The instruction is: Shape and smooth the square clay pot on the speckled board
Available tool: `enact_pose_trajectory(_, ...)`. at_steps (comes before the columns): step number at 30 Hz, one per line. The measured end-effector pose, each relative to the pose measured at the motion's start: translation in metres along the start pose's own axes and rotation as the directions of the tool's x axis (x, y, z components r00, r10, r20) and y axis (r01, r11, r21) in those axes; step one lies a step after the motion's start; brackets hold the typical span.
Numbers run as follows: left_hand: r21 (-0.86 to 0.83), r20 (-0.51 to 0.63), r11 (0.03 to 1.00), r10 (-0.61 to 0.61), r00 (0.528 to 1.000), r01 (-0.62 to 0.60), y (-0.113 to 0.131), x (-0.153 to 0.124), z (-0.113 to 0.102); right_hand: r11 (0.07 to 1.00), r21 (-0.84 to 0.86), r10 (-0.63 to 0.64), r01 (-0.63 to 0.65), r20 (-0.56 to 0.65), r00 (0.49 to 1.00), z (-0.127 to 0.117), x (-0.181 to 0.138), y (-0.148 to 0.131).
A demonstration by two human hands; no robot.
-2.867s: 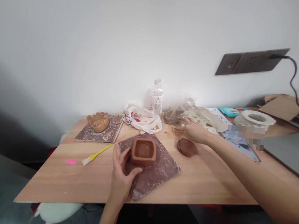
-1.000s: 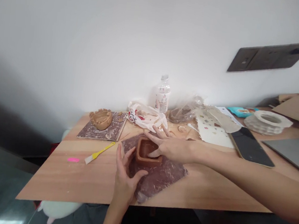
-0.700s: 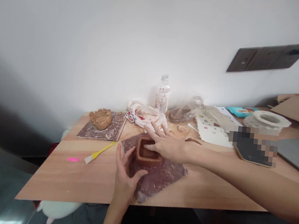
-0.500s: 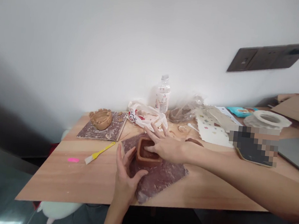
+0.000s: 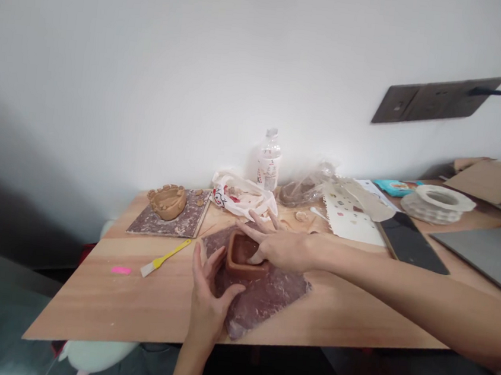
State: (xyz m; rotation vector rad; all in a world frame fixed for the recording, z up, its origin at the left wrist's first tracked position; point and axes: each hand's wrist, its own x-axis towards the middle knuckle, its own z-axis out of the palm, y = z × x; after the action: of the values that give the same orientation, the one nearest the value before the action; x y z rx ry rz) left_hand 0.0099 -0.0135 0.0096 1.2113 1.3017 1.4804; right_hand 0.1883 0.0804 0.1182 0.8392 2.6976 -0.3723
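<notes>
A square brown clay box point(image 5: 246, 270) with raised walls and an open top sits on a dark, clay-smeared board point(image 5: 265, 305). My left hand point(image 5: 210, 293) is curved beside its left and near sides, thumb and fingers apart; whether it touches the wall I cannot tell. From the right, my right hand point(image 5: 280, 249) reaches over the box. Its thumb dips inside, near the right part of the floor, while the other fingers stretch out spread beyond the far rim. This hand hides the box's right wall.
A clay bowl point(image 5: 168, 203) stands on another board point(image 5: 183, 228) at the left. In front lie a yellow brush point(image 5: 166, 257) and a pink piece point(image 5: 121, 270). Behind are a plastic bag point(image 5: 245, 196) and a bottle point(image 5: 269, 162). Rightward lie a phone point(image 5: 414, 243), a white ring-shaped vessel point(image 5: 436, 206) and a laptop point(image 5: 489, 251).
My right thumb has moved right and toward me inside the clay box, showing more of its floor. My left hand keeps its pose. The whole view has shifted slightly.
</notes>
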Motion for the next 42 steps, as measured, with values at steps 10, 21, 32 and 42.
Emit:
enact_pose_trajectory(10,-0.02,-0.006,1.0,-0.014,1.0,0.014,-0.003,-0.001,0.001,0.994,-0.023,0.108,-0.108,-0.011,0.994,-0.004,0.001,-0.002)
enact_pose_trajectory(21,-0.025,0.004,1.0,-0.01,1.0,0.01,-0.001,0.0,0.001,1.0,-0.005,0.018,-0.019,-0.105,0.994,0.002,0.002,0.007)
enact_pose_trajectory(32,-0.025,-0.001,0.999,0.03,1.0,-0.03,-0.004,0.0,0.0,0.983,-0.171,0.036,-0.069,-0.188,0.982,0.012,0.013,0.004)
enact_pose_trajectory(42,-0.047,-0.002,0.999,0.014,1.0,-0.015,-0.004,0.0,0.0,0.972,-0.22,0.029,-0.082,-0.233,0.972,0.013,0.017,0.005)
